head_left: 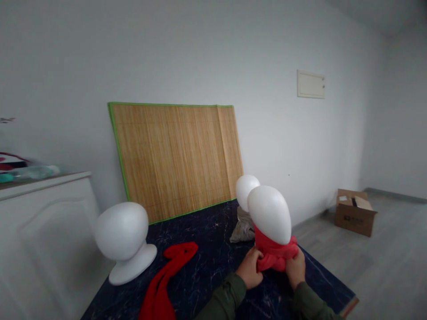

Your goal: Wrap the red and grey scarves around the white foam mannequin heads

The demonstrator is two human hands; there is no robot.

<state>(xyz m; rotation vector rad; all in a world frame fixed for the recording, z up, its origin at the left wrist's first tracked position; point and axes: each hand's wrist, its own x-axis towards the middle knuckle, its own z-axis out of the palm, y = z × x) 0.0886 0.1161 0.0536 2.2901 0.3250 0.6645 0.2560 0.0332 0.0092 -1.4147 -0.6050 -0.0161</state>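
Note:
A white mannequin head [269,212] stands at the right of the dark blue marbled table, with a coral-red scarf [273,254] wrapped around its neck. My left hand [251,268] grips the scarf's left side, fingers closed on the cloth. On the opposite side my right hand [296,268] is closed on the scarf's right edge. Behind stands a second white mannequin head [247,191] with a grey-beige cloth [243,226] about its neck, partly hidden by the front head. A darker red scarf [163,284] lies loosely folded on the table, left of my hands.
A bare white mannequin head [123,231] on a round base stands at the table's left. The table [203,262] meets the wall, where a green-edged bamboo mat [180,160] leans. A white cabinet [50,235] flanks the left side; a cardboard box [354,213] sits on the floor at right.

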